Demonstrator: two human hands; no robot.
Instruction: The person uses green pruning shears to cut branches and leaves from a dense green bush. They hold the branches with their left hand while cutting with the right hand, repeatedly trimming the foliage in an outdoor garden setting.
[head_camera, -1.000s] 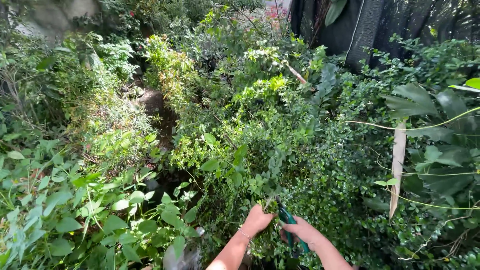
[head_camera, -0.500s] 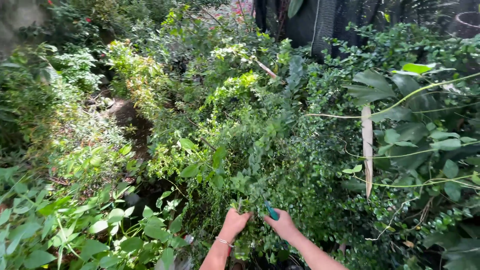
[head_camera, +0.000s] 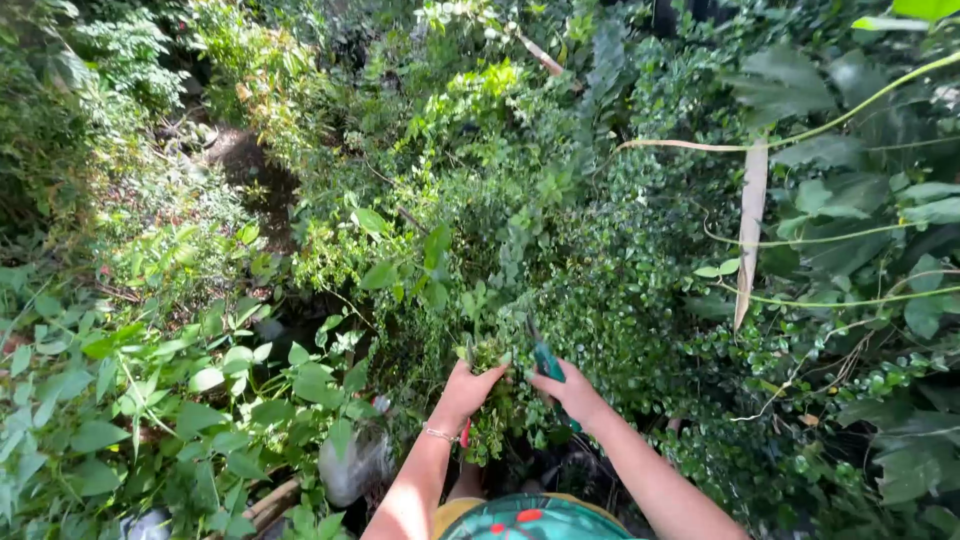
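Foliage filled almost the whole frame, seen from above. Both bare hands worked at the lower centre, inside a small-leaved shrub (head_camera: 610, 300). The left hand (head_camera: 470, 385) was closed around a bunch of leafy shoots (head_camera: 487, 355), the fingers curled about the stems and the sprigs standing up above the fist. A thin bracelet (head_camera: 438, 434) circled the left wrist. The right hand (head_camera: 572, 390) was wrapped around the teal handles of a pair of pruning shears (head_camera: 546, 362), just right of the gripped shoots. The blades pointed up and to the left, into the leaves; whether they were open or closed could not be told, since foliage covered them. The two hands lay close together but did not touch. At lower left stood broad-leaved plants (head_camera: 160, 400), and just beside them, near the left forearm, a grey rounded stone (head_camera: 350, 465) showed between the leaves. A patch of bare dark soil (head_camera: 250, 170) lay at upper left. A pale dry leaf strip (head_camera: 750, 230) hung upright at centre right, with a thin vine stem (head_camera: 800, 135) running across above it. A teal garment with red marks (head_camera: 530, 518) showed at the bottom edge.
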